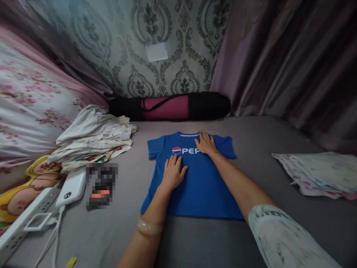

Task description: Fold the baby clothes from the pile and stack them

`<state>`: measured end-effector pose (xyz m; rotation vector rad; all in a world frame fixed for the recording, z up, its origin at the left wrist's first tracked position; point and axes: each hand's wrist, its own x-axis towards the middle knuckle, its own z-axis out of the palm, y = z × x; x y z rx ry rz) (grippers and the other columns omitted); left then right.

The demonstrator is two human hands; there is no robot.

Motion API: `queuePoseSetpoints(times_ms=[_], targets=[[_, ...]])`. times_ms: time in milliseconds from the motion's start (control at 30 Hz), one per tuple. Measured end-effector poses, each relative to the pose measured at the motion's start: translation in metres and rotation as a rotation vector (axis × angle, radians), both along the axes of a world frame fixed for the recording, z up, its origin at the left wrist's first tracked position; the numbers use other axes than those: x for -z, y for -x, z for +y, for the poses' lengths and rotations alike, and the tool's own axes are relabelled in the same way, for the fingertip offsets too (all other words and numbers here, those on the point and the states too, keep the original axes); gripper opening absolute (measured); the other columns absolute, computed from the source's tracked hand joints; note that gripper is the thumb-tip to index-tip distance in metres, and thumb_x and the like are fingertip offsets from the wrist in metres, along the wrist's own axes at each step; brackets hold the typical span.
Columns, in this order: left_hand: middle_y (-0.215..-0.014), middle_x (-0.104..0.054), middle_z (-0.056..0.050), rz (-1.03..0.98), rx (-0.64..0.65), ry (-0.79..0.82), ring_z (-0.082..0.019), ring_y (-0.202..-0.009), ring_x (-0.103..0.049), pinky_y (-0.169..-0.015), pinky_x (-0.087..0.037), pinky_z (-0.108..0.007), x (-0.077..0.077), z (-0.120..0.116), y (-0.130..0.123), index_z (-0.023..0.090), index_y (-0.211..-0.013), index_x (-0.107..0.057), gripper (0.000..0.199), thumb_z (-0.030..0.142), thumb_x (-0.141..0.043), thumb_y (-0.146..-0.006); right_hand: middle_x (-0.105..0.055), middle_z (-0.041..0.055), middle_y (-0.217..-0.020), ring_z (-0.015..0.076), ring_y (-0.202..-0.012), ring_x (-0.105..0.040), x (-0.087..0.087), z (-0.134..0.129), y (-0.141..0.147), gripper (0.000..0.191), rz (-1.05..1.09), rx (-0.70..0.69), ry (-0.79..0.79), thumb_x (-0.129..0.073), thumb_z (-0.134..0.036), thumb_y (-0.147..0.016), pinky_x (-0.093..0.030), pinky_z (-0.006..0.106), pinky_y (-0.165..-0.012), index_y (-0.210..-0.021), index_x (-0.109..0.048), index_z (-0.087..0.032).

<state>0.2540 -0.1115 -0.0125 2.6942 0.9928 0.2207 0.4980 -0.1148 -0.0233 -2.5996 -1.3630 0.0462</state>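
Observation:
A blue T-shirt [195, 186] with a round logo and white letters on its chest lies spread flat, its collar pointing away from me. My left hand [173, 172] rests on its front just below the logo, fingers apart. Farther up, my right hand [205, 143] lies flat near the collar and right shoulder, covering the end of the lettering. Neither hand grips the fabric. The shirt's right side is partly hidden under my right forearm.
Folded cloths [323, 173] lie at right, and a pile of clothes [95, 136] at left. Near the pile are a white power bank [71, 188] with a cable and a power strip [30, 219]. A black and pink rolled bag [167, 107] lies along the wall.

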Motion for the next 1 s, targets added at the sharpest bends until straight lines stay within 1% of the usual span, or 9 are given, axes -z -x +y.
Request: queuePoseSetpoints(times_ms=[100, 200, 400, 533, 600, 700, 733, 800, 1000], targets=[[-0.153, -0.033, -0.018, -0.025, -0.019, 0.015, -0.031, -0.144, -0.024, -0.117, -0.02, -0.047, -0.002, 0.001, 0.001, 0.011, -0.14, -0.042, 0.058, 0.047, -0.037, -0.095, -0.022, 0.014, -0.158, 0.0263, -0.145, -0.016, -0.006, 0.003, 0.003, 0.066, 0.043, 0.012, 0.06, -0.02, -0.045, -0.097, -0.01, 0.049, -0.116, -0.15, -0.026, -0.007], [-0.152, -0.032, -0.02, -0.031, -0.095, 0.012, -0.033, -0.144, -0.023, -0.117, -0.018, -0.049, -0.003, 0.001, 0.003, 0.008, -0.139, -0.042, 0.059, 0.046, -0.038, -0.094, -0.019, 0.0152, -0.158, 0.0282, -0.145, -0.013, -0.011, 0.007, 0.018, 0.065, 0.039, 0.026, 0.076, -0.021, -0.042, -0.097, -0.008, 0.051, -0.116, -0.15, -0.024, -0.006], [-0.153, -0.025, -0.028, -0.029, -0.284, 0.035, -0.038, -0.144, -0.018, -0.115, -0.018, -0.054, 0.001, 0.007, 0.005, 0.001, -0.143, -0.035, 0.07, 0.05, -0.037, -0.093, -0.016, 0.0164, -0.159, 0.0287, -0.146, -0.009, -0.004, 0.015, 0.038, 0.073, 0.067, 0.009, 0.059, -0.017, -0.049, -0.097, -0.005, 0.047, -0.117, -0.15, -0.021, 0.0], [-0.151, -0.025, -0.031, -0.054, -0.345, 0.036, -0.041, -0.143, -0.019, -0.114, -0.02, -0.056, 0.004, 0.01, 0.003, -0.002, -0.142, -0.034, 0.072, 0.05, -0.039, -0.091, -0.018, 0.0177, -0.158, 0.0302, -0.146, -0.012, -0.009, 0.018, 0.047, 0.068, 0.053, 0.033, 0.04, -0.022, -0.042, -0.097, -0.009, 0.048, -0.117, -0.15, -0.023, 0.0], [-0.151, -0.027, -0.031, -0.062, -0.336, 0.038, -0.041, -0.143, -0.019, -0.114, -0.02, -0.055, 0.005, 0.01, 0.002, -0.002, -0.14, -0.036, 0.07, 0.047, -0.042, -0.09, -0.02, 0.0169, -0.158, 0.0286, -0.146, -0.012, -0.014, 0.02, 0.061, 0.063, -0.006, -0.087, -0.014, -0.023, -0.037, -0.097, -0.009, 0.046, -0.117, -0.15, -0.025, -0.002], [-0.15, -0.031, -0.028, -0.093, -0.283, 0.037, -0.038, -0.144, -0.021, -0.115, -0.02, -0.055, 0.006, 0.01, 0.001, 0.001, -0.139, -0.039, 0.063, 0.041, -0.043, -0.09, -0.021, 0.0123, -0.158, 0.0233, -0.146, -0.012, -0.015, 0.028, 0.086, 0.061, -0.008, -0.429, -0.02, -0.024, -0.037, -0.097, -0.008, 0.04, -0.118, -0.15, -0.028, -0.007], [-0.15, -0.032, -0.027, -0.102, -0.268, 0.035, -0.037, -0.144, -0.021, -0.115, -0.02, -0.055, 0.006, 0.01, 0.001, 0.002, -0.139, -0.039, 0.062, 0.04, -0.043, -0.09, -0.022, 0.0116, -0.158, 0.0223, -0.146, -0.013, -0.014, 0.032, 0.092, 0.061, 0.016, -0.498, 0.006, -0.023, -0.038, -0.097, -0.008, 0.039, -0.118, -0.15, -0.029, -0.007], [-0.151, -0.031, -0.026, -0.108, -0.263, 0.034, -0.036, -0.144, -0.022, -0.116, -0.019, -0.054, 0.006, 0.01, 0.002, 0.003, -0.14, -0.038, 0.063, 0.041, -0.043, -0.09, -0.022, 0.0114, -0.158, 0.022, -0.146, -0.013, -0.012, 0.042, 0.097, 0.062, 0.056, -0.526, 0.052, -0.022, -0.041, -0.098, -0.007, 0.039, -0.118, -0.15, -0.029, -0.008], [-0.154, -0.026, -0.023, -0.051, -0.292, 0.069, -0.035, -0.145, -0.018, -0.117, -0.016, -0.053, 0.002, 0.007, 0.002, 0.002, -0.143, -0.037, 0.066, 0.043, -0.04, -0.091, -0.02, 0.0108, -0.158, 0.0228, -0.147, -0.011, -0.009, 0.073, 0.077, 0.064, 0.058, -0.412, 0.082, -0.019, -0.044, -0.098, -0.005, 0.043, -0.118, -0.151, -0.026, -0.007]])
